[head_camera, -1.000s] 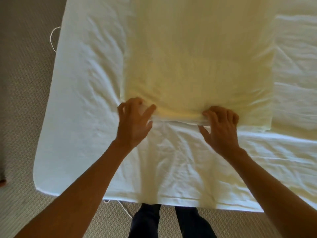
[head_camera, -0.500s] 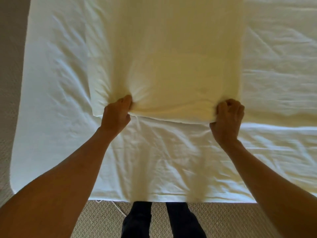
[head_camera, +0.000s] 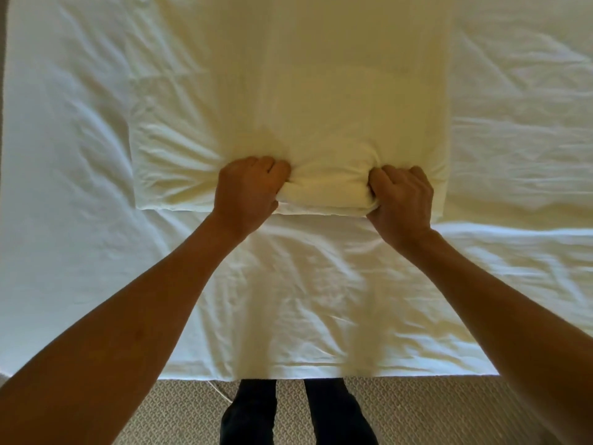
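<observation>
Bunching the pillowcase (head_camera: 324,104) (pillow inside) are left hand (head_camera: 246,194) and right hand (head_camera: 401,200).

I see the folded sheet (head_camera: 337,101) as soft, matt, pale yellow cloth, bunched into fine creases. The bed cover (head_camera: 80,155) beneath looks like thin, matt white cloth, heavily wrinkled. The carpet (head_camera: 433,412) beyond its near edge looks rough and woven.

Both hands (head_camera: 324,194) bunching folded cream sheet's (head_camera: 337,101) near edge
</observation>
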Tool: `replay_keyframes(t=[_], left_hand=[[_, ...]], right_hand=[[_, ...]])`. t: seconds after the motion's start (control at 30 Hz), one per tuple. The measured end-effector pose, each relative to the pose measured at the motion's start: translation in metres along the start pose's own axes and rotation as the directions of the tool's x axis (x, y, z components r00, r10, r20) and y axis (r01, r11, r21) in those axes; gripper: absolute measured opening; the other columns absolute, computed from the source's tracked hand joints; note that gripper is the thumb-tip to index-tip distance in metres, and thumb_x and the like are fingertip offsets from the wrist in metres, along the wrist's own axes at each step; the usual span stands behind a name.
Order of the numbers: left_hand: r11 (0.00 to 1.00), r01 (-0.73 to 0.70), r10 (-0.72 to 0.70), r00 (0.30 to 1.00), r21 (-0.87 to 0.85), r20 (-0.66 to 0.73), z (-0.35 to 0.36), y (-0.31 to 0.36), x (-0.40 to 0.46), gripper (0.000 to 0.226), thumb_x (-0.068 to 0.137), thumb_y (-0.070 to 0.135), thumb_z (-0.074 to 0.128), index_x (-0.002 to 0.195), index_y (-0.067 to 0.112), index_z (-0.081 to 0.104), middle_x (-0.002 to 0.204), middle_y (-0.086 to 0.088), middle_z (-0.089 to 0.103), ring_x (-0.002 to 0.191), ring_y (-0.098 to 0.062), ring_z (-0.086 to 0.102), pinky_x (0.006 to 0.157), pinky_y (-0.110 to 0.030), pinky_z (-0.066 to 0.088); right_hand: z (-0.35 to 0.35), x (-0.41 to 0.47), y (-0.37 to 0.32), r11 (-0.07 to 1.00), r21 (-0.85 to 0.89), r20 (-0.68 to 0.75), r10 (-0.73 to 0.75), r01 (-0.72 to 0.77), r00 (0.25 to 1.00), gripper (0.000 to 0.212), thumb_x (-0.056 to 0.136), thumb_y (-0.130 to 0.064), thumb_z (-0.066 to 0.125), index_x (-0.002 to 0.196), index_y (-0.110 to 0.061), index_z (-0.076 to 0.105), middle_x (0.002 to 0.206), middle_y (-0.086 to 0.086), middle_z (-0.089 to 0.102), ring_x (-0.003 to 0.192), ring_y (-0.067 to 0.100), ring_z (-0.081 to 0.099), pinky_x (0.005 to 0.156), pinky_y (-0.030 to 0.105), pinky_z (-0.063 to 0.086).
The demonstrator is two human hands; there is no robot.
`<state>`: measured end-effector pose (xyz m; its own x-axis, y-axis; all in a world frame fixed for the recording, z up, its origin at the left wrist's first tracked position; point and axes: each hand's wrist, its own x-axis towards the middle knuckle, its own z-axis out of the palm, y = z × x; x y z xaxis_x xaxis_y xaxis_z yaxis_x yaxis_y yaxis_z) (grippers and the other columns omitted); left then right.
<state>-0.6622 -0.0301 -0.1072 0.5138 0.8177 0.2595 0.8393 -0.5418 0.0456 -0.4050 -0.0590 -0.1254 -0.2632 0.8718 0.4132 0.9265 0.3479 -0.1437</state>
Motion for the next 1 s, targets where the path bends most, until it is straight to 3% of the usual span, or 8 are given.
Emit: replay_keyframes(t=[0.2, 0.27, 0.37, 0.53, 0.63, 0.77, 0.9, 1.0], left_hand=[[0.992, 0.002, 0.032, 0.962, -0.124, 0.271, 0.011, 0.007, -0.015, 0.038, 0.043, 0.002, 0.078, 0.074, 0.015, 0.06, 0.062, -0.002, 0.056, 0.052, -0.023, 0.054, 0.046, -0.025, 0.037], [0.963, -0.115, 0.182, 0.945, -0.245, 0.272, 0.004, -0.006, -0.021, 0.036, 0.061, 0.026, 0.083, 0.083, 0.015, 0.057, 0.072, -0.003, 0.057, 0.063, -0.024, 0.055, 0.055, -0.03, 0.044], [0.91, -0.211, 0.288, 0.941, -0.356, 0.178, -0.021, -0.039, -0.015, 0.05, 0.083, 0.062, 0.059, 0.099, 0.014, 0.056, 0.093, -0.006, 0.06, 0.085, -0.027, 0.056, 0.075, -0.039, 0.045], [0.981, 0.059, -0.038, 0.992, -0.184, 0.117, -0.026, -0.1, 0.082, 0.065, 0.09, 0.067, 0.035, 0.131, 0.018, 0.046, 0.136, -0.016, 0.046, 0.128, -0.034, 0.041, 0.097, -0.048, 0.036], [0.949, 0.294, -0.24, 0.906, -0.111, 0.349, -0.003, -0.144, 0.171, 0.095, 0.073, 0.088, 0.026, 0.15, 0.032, 0.023, 0.161, -0.009, 0.013, 0.148, -0.028, 0.009, 0.115, -0.06, 0.014], [0.925, 0.374, -0.288, 0.806, -0.067, 0.517, 0.023, -0.185, 0.235, 0.113, 0.065, 0.094, 0.033, 0.154, 0.037, -0.006, 0.163, 0.005, -0.016, 0.149, -0.017, -0.016, 0.116, -0.058, -0.009], [0.903, 0.426, -0.314, 0.751, -0.063, 0.581, 0.049, -0.231, 0.272, 0.13, 0.047, 0.103, 0.028, 0.155, 0.034, 0.005, 0.164, 0.008, 0.001, 0.151, -0.017, -0.007, 0.117, -0.057, -0.008], [0.886, 0.461, -0.313, 0.673, -0.048, 0.67, 0.075, -0.266, 0.295, 0.127, 0.044, 0.104, 0.035, 0.148, 0.033, 0.029, 0.152, 0.002, 0.04, 0.142, -0.025, 0.031, 0.116, -0.055, 0.016]], right_hand=[[0.005, -0.017, -0.011, 0.995, 0.007, 0.208, 0.093, -0.096, 0.974, 0.013, 0.061, -0.004, 0.055, 0.065, -0.015, 0.051, 0.051, 0.002, 0.052, 0.043, 0.028, 0.049, 0.056, 0.03, 0.035], [-0.006, -0.02, 0.002, 0.992, 0.125, 0.31, -0.024, -0.016, 0.95, 0.015, 0.063, -0.015, 0.063, 0.072, -0.015, 0.051, 0.057, -0.002, 0.053, 0.05, 0.026, 0.052, 0.062, 0.029, 0.035], [-0.036, -0.006, 0.015, 0.945, 0.321, 0.396, -0.081, -0.055, 0.915, 0.038, 0.077, -0.052, 0.066, 0.082, -0.016, 0.054, 0.075, -0.01, 0.049, 0.07, 0.015, 0.047, 0.073, 0.025, 0.032], [-0.023, 0.103, 0.038, 0.898, 0.378, 0.257, 0.133, -0.227, 0.957, 0.06, 0.09, -0.064, 0.045, 0.113, -0.01, 0.057, 0.118, 0.008, 0.058, 0.109, 0.024, 0.051, 0.09, 0.043, 0.042], [0.021, 0.199, 0.066, 0.9, 0.263, 0.437, 0.211, -0.348, 0.875, 0.095, 0.074, -0.081, 0.038, 0.15, -0.025, 0.029, 0.162, 0.0, 0.017, 0.148, 0.017, 0.014, 0.116, 0.043, 0.016], [0.056, 0.281, 0.096, 0.924, 0.108, 0.56, 0.248, -0.367, 0.791, 0.119, 0.059, -0.093, 0.027, 0.156, -0.03, 0.002, 0.164, -0.008, -0.007, 0.151, 0.011, -0.007, 0.121, 0.045, -0.002], [0.087, 0.338, 0.118, 0.944, -0.005, 0.619, 0.262, -0.33, 0.74, 0.128, 0.052, -0.099, 0.026, 0.156, -0.027, 0.01, 0.164, -0.004, 0.009, 0.151, 0.014, 0.006, 0.121, 0.048, 0.003], [0.117, 0.37, 0.122, 0.96, -0.047, 0.677, 0.233, -0.275, 0.698, 0.124, 0.052, -0.103, 0.031, 0.149, -0.026, 0.031, 0.151, 0.003, 0.042, 0.139, 0.025, 0.038, 0.115, 0.047, 0.021]])
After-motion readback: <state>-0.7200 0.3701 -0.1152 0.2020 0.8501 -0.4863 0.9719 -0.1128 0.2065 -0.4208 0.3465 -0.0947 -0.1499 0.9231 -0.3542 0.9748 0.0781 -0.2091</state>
